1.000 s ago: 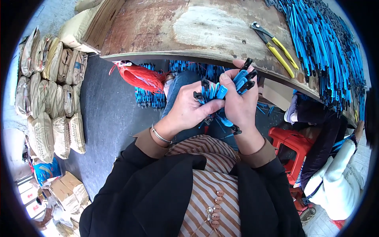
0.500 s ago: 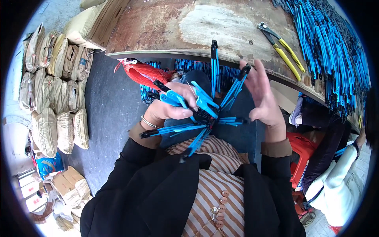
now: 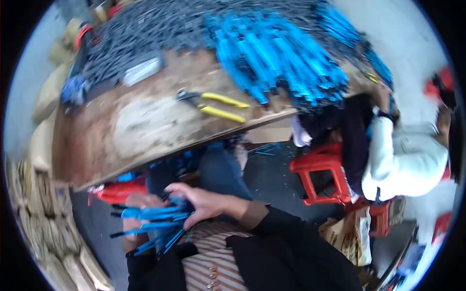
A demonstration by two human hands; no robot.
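Observation:
A bundle of thin blue strips with black tips (image 3: 158,213) is in front of my lap, its black-tipped ends fanned toward the left. My left hand (image 3: 140,200) is closed around it, partly hidden by the strips and smeared by motion. From the right, my right hand (image 3: 206,202) curls its fingers and thumb round the gathered right end of the same bundle. Beyond the hands, yellow-handled pliers (image 3: 218,105) lie on the worn wooden table (image 3: 150,123). Red stringy material (image 3: 121,192) hangs under the table edge near my left hand.
A large pile of blue strips (image 3: 272,53) and a dark grey heap (image 3: 160,24) cover the table's far side. A red stool (image 3: 323,167) stands at right, near a co-worker in a white sleeve (image 3: 383,150). Brown sacks (image 3: 48,218) are stacked at left.
The view has swung toward the right and up the table. My right hand, spread apart from the bundle before, is now closed on it. The strips' spread ends are drawn together, pointing left.

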